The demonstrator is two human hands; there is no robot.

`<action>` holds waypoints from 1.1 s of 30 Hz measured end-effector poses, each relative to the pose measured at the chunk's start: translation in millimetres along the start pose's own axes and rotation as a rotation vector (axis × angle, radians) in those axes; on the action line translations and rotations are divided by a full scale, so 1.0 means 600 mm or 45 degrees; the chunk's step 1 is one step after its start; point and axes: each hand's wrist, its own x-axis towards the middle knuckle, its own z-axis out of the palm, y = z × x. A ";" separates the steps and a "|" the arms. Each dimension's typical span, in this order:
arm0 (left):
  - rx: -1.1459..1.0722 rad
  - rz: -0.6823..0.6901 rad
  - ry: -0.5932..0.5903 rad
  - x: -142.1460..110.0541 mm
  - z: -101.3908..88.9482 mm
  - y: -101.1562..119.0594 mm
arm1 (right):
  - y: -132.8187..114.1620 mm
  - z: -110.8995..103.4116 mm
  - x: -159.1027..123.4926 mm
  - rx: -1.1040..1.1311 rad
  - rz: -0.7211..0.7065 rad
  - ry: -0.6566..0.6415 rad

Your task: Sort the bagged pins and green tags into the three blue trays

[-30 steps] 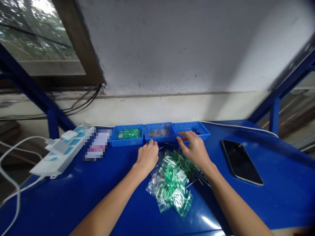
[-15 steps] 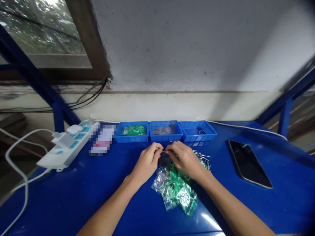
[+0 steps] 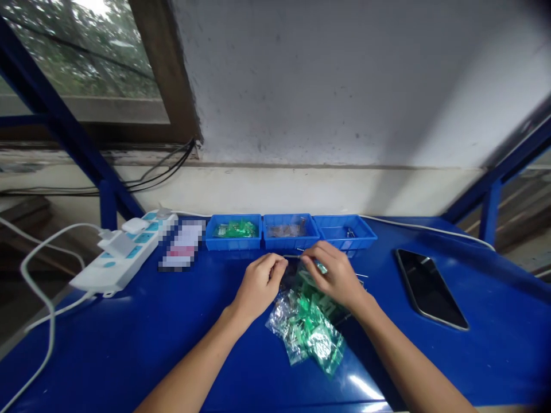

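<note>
My left hand is closed in a pinch, thumb against the fingers; whatever lies between the fingertips is too small to make out. Opposite it, my right hand pinches a thin metal pin, which points left toward the left fingertips. Whether the pin touches the left hand I cannot tell. Under and in front of the hands lies a heap of small clear and green plastic bags with small parts inside. Some loose metal pins stick out beside the right hand, which partly hides them.
Three blue bins stand behind the hands: the left bin holds green bags, the middle bin clear bags, the right bin a few metal pieces. A power strip and pixelated paper are left; a phone lies right.
My hands have moved slightly apart, so more of the thin pin shows between them. The right hand has shifted a little right and covers more of the loose pins. The view has tilted slightly.
</note>
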 end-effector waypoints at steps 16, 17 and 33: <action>0.931 -0.062 -0.484 0.105 0.091 0.025 | 0.066 -0.012 -0.014 -0.217 0.514 0.269; 0.942 -0.065 -0.470 0.096 0.083 0.024 | 0.059 -0.009 -0.013 -0.199 0.510 0.236; 0.177 0.061 -0.103 0.024 0.015 -0.023 | -0.003 0.047 -0.014 0.014 0.075 -0.150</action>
